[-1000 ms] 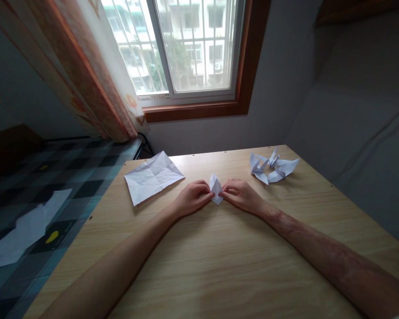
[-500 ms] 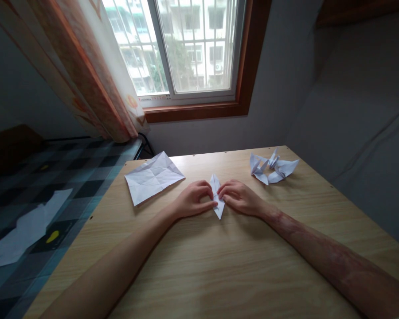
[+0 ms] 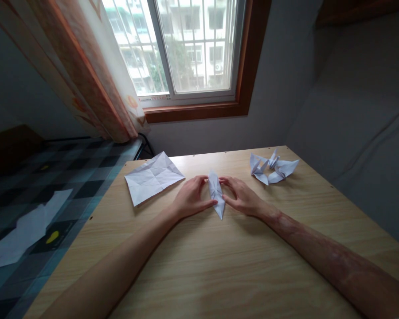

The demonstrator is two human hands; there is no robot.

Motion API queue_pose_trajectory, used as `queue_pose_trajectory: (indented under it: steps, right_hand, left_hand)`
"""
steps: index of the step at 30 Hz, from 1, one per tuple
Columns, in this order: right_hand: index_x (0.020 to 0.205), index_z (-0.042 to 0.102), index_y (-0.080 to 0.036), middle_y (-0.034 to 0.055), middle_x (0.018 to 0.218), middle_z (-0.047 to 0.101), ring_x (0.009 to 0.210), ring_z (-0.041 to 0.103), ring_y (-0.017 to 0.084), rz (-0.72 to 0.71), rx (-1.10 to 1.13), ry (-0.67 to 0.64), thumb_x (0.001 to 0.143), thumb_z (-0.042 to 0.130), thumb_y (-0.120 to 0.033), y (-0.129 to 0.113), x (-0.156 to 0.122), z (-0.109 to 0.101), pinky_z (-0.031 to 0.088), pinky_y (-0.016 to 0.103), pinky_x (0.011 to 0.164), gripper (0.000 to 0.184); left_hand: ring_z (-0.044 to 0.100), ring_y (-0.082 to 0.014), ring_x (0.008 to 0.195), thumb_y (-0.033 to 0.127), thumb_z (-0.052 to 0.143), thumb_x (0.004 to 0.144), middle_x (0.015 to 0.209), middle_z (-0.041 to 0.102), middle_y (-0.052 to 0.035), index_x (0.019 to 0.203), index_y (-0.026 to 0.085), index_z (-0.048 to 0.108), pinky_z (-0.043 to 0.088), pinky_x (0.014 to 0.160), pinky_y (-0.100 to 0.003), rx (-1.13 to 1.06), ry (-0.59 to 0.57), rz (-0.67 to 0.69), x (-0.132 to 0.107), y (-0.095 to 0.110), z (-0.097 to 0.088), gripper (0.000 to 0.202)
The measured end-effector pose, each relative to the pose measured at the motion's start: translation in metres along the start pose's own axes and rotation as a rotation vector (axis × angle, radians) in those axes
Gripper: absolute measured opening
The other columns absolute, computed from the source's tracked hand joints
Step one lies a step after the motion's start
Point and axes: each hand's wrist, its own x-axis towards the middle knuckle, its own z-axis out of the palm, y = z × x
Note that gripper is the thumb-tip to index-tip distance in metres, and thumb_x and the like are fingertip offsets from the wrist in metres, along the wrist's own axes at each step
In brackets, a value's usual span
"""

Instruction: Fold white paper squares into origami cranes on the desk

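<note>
A narrow, diamond-shaped piece of folded white paper [image 3: 216, 190] lies between my hands on the wooden table [image 3: 206, 266], its pointed end towards me. My left hand [image 3: 193, 195] grips its left side, thumb on the lower part and fingertips by the upper edge. From the right, my right hand [image 3: 241, 195] holds it the same way, thumb at the middle and fingers near the top. Both hands are curved round the paper, with gaps between palm and paper.
A creased white paper sheet [image 3: 154, 177] lies at the table's back left. Several folded paper cranes [image 3: 284, 170] sit together at the back right. Left of the table, torn white paper [image 3: 29, 228] rests on a checked cloth [image 3: 96, 177]. A window stands behind.
My fingers have moved outward and up from the paper's middle to its upper edges. The paper's upper part now looks wider and more of its creased face shows.
</note>
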Motion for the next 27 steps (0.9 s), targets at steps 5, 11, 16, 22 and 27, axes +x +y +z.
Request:
queue_pose_trajectory:
  steps: [5,11,16,22,27]
  right_hand:
    - [0.153,0.052,-0.027,0.0116,0.135,0.076,0.129,0.071,0.032,-0.055,0.095,0.016,0.091,0.08,-0.021,-0.007,0.0,-0.001,0.052,0.051,0.116,0.068]
    - [0.167,0.032,-0.028,0.0072,0.117,0.08,0.106,0.079,0.027,0.024,0.235,0.049,0.099,0.072,-0.022,-0.005,-0.003,0.003,0.06,0.041,0.097,0.08]
    - [0.162,0.042,-0.029,0.0044,0.109,0.081,0.096,0.079,0.023,0.027,0.249,0.026,0.103,0.07,-0.028,-0.005,-0.004,0.003,0.06,0.035,0.088,0.066]
    - [0.135,0.068,-0.028,0.0049,0.115,0.083,0.103,0.079,0.025,0.008,0.236,0.004,0.1,0.076,-0.032,-0.009,-0.001,-0.002,0.059,0.037,0.094,0.036]
    - [0.106,0.081,-0.026,0.0061,0.106,0.084,0.102,0.078,0.027,0.003,0.192,-0.022,0.103,0.073,-0.034,-0.012,0.0,-0.003,0.059,0.039,0.095,0.012]
  left_hand:
    - [0.072,-0.0356,0.127,0.047,0.091,0.084,0.135,0.076,-0.0132,0.151,0.025,0.053,0.055,0.11,-0.051,-0.079,-0.026,0.071,-0.001,-0.002,0.002,0.08]
    - [0.078,-0.0225,0.106,0.037,0.081,0.093,0.116,0.081,-0.0047,0.171,0.029,0.03,0.061,0.097,-0.036,-0.401,-0.04,-0.012,-0.004,-0.003,0.006,0.094]
    - [0.078,-0.0234,0.098,0.039,0.078,0.097,0.109,0.083,-0.0065,0.114,0.018,0.079,0.061,0.093,-0.035,-0.415,-0.108,0.026,0.0,0.008,-0.001,0.027]
    - [0.077,-0.0227,0.097,0.045,0.079,0.098,0.103,0.083,-0.0084,0.1,0.016,0.078,0.064,0.089,-0.034,-0.592,-0.032,-0.075,0.0,0.009,0.0,0.029]
    - [0.078,-0.0205,0.091,0.046,0.078,0.1,0.101,0.08,-0.0085,0.107,0.014,0.075,0.063,0.081,-0.03,-0.739,-0.006,-0.125,0.002,0.006,0.0,0.033]
